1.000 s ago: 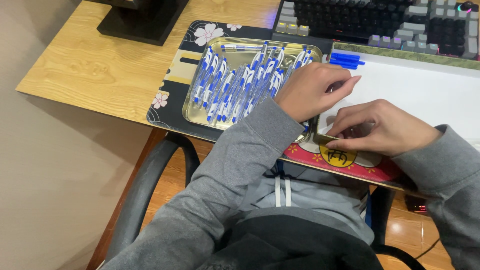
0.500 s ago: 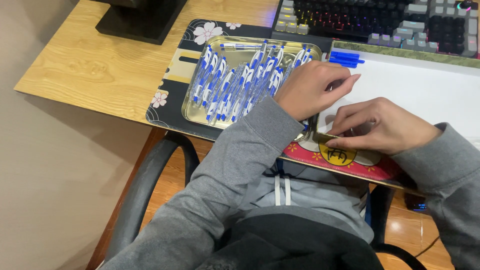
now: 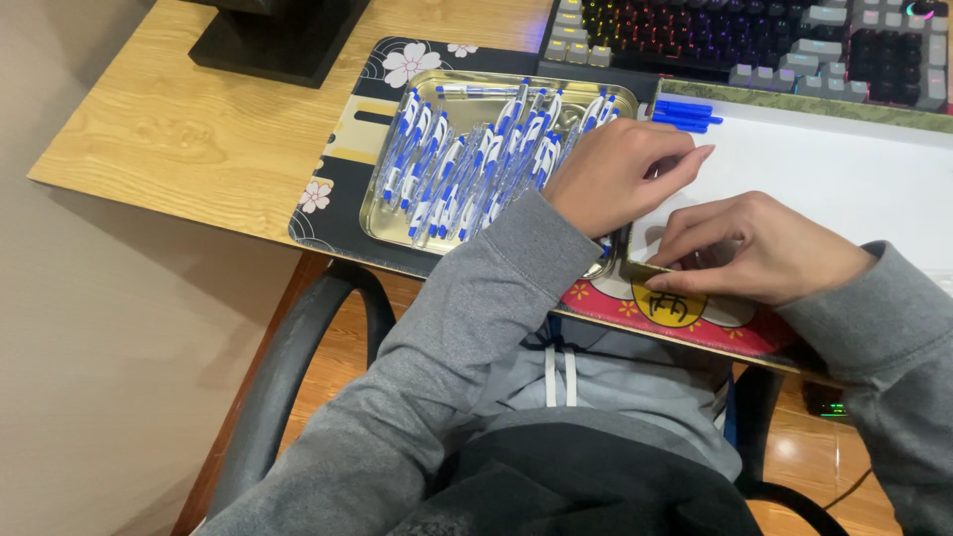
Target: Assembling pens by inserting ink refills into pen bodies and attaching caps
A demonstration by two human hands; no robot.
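Arranging pens in white box (image 3: 844, 179) | left hand (image 3: 620, 174) curled, grasp unclear; right hand (image 3: 759, 248) flat, empty-looking | next: pen from tray (image 3: 476, 159) likely needed

Both grey-sleeved arms reach forward, the left hand (image 3: 620, 174) loosely curled beside the flatter, knuckles-up right hand (image 3: 759, 248).

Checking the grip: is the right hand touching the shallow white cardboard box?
Touching. The head view shows the right hand lying on the shallow white cardboard box's near corner, fingers pressed on its rim.
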